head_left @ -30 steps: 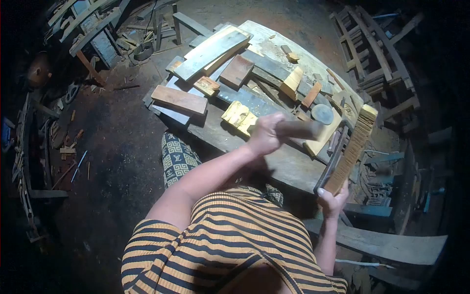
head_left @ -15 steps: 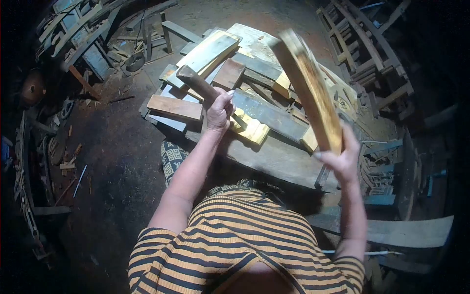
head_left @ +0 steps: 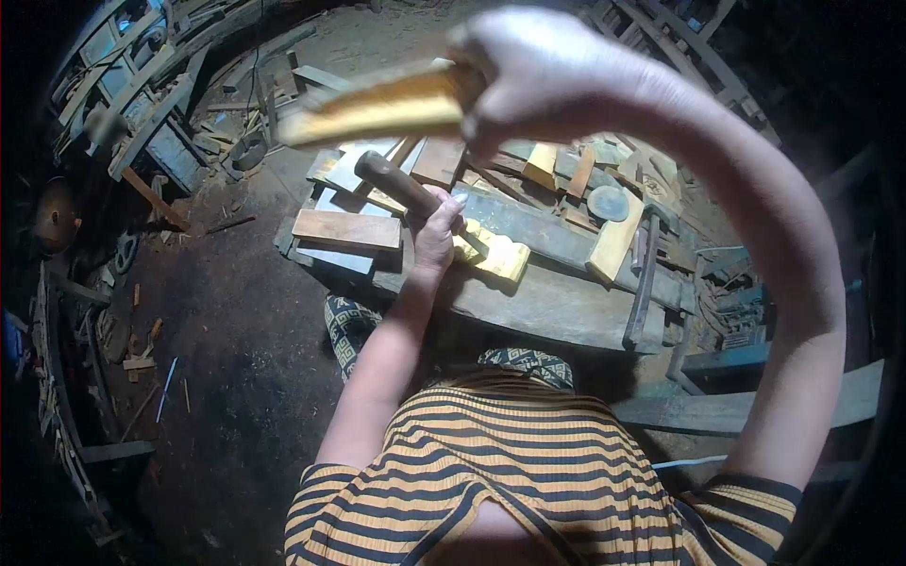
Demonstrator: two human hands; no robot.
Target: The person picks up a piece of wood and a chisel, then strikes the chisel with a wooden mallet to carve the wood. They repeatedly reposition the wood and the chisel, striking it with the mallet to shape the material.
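Observation:
My left hand [head_left: 436,234] is closed around the thick wooden handle of a chisel [head_left: 389,179], which leans over a small yellow carved wood piece [head_left: 505,260]. The chisel's blade end meets the top of that piece, which lies on the wooden bench [head_left: 543,307]. High above the bench, my right hand [head_left: 533,75] grips one end of a long wooden block [head_left: 377,113]. Motion blurs both the block and that hand. The block points left, above and apart from the chisel handle.
A brown wood block [head_left: 346,229] lies left of my left hand. Right of the carved piece are a pale wood strip [head_left: 618,243], a round disc [head_left: 607,202] and a dark long-handled tool [head_left: 644,283]. Scrap wood [head_left: 142,363] lies on the floor at left.
My right hand has swung up and leftward with the wooden block, which has turned from upright to nearly level. My left hand still holds the chisel on the carved piece.

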